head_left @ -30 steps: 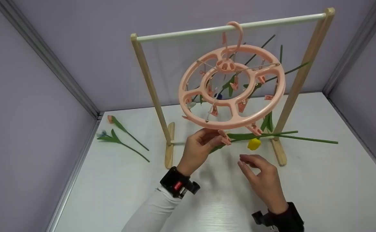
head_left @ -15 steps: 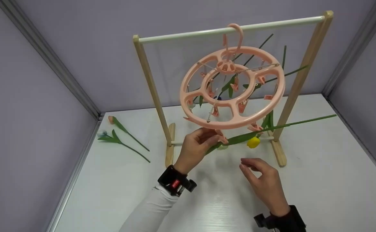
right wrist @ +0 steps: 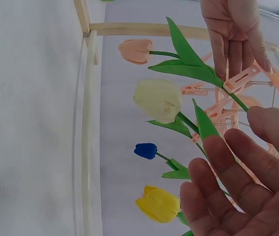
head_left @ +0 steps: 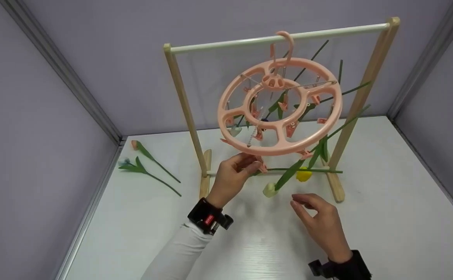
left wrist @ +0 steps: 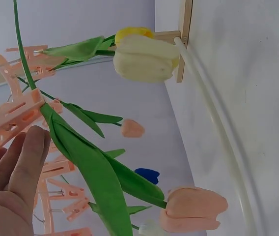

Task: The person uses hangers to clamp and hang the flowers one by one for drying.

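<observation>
Our left hand [head_left: 230, 179] pinches the pink clothespin [head_left: 263, 168] on a peach tulip [left wrist: 193, 209], right fingers [right wrist: 240, 184] slightly parted; the cream tulip [head_left: 270, 190] has swung downward, seemingly secured.

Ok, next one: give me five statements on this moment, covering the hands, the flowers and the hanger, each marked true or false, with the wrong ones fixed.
1. The left hand holds a pink clip that has a clipped peach tulip in it. True.
2. The right hand grips the yellow tulip. False: the right hand holds nothing and is apart from the yellow tulip.
3. Two tulips lie on the table left of the stand. True.
4. The pink ring hanger lies flat on the table. False: it hangs by its hook from the white crossbar.
5. A dark blue tulip shows in both wrist views. True.
</observation>
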Available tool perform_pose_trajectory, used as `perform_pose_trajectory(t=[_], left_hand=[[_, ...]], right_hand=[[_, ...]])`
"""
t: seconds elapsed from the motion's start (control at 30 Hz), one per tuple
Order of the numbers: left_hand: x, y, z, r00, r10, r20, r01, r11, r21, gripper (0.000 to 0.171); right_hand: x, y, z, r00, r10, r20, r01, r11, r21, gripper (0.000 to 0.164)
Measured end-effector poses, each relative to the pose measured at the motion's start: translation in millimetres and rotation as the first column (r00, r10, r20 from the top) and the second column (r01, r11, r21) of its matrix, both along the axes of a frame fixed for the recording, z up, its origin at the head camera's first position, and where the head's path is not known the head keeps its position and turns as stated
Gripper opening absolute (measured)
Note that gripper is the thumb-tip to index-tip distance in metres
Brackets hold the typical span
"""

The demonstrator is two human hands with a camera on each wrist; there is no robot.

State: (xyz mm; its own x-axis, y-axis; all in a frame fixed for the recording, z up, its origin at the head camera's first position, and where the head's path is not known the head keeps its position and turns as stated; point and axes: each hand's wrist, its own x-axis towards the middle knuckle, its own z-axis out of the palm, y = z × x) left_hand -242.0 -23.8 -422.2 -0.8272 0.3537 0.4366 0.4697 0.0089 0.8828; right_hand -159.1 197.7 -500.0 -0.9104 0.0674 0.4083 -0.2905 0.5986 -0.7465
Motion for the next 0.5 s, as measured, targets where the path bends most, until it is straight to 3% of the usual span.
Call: perform_pose_trajectory(t=[0.33, 0.5], left_hand=[[0.7, -5.4, -0.5, 0.999, 0.032, 0.007, -0.032, 0.999, -0.019, 0.028], [5.0, -12.2, -0.4, 0.996, 0.085, -0.023, -0.086, 0.995, -0.055, 0.036]], right_hand=[[2.4, 1.1, 0.1, 0.999, -0.009, 0.031, 0.009, 1.0, 0.021, 0.018], [4.0, 3.5, -0.9, 0.999, -0.011, 0.031, 0.01, 1.0, 0.023, 0.017]])
